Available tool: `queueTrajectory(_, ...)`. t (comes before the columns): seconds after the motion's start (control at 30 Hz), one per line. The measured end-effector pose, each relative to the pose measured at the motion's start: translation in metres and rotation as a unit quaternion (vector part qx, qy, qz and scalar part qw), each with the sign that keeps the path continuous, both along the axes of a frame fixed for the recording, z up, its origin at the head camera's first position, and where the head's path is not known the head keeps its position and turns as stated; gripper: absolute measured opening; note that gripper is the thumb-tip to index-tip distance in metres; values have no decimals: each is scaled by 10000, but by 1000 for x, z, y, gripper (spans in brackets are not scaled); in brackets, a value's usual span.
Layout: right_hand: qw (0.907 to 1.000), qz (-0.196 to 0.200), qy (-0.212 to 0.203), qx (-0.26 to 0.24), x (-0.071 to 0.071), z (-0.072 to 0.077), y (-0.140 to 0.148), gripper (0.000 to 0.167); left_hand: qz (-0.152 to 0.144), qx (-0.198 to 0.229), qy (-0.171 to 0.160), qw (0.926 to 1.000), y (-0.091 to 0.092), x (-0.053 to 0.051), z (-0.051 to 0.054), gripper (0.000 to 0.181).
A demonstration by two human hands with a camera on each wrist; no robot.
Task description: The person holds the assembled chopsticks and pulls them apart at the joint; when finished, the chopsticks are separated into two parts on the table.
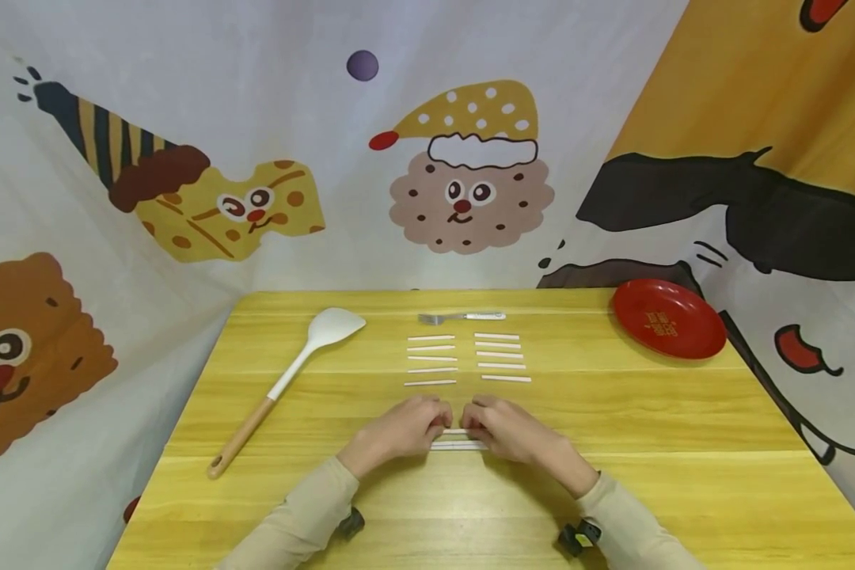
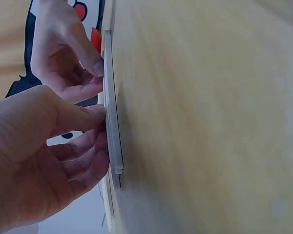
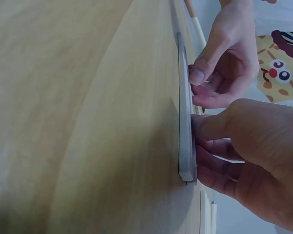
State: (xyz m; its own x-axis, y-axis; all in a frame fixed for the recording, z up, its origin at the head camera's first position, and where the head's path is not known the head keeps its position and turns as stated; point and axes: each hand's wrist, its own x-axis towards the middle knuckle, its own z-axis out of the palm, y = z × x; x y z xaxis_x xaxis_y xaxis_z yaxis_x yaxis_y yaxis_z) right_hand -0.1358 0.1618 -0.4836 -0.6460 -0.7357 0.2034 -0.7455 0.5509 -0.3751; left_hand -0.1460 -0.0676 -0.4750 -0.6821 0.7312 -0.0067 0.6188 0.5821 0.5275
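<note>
Near the middle of the table, my left hand (image 1: 408,423) and right hand (image 1: 511,431) face each other, fingertips close together. Between them lies a thin white stick (image 1: 456,431), each hand pinching one part of it between thumb and fingers. On the side nearer me, another white stick (image 1: 459,446) rests on the wood; both wrist views show this pale stick (image 2: 112,107) in front of the fingertips, partly hiding their grip. Beyond the hands, several white sticks lie in a left column (image 1: 431,359) and a right column (image 1: 500,355), spaced in rows.
A fork (image 1: 463,317) lies behind the columns. To the left is a white turner (image 1: 306,340) with a wooden handle, slanting across the table (image 1: 292,491). A red plate (image 1: 670,318) sits at the back right. Behind hangs a printed cloth (image 1: 342,261).
</note>
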Motion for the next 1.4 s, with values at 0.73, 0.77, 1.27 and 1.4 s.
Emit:
queueTrajectory(0.73,9918,-464,1025,-601,-17,28,3,14,313,1128,949,9886,1,-8,15,12)
queueTrajectory(0.77,9914,-462,1059,-621,-18,29,3,15,302,1177,973,9878,1,-8,16,12)
queueTrajectory(1.27,9920,-283,430,-1156,-16,31,-9,11,313,1389,1113,9835,5,-7,21,10)
queueTrajectory(1.4,9915,-227,441,-1205,-16,29,-8,5,232,1397,1238,9821,5,-5,20,7)
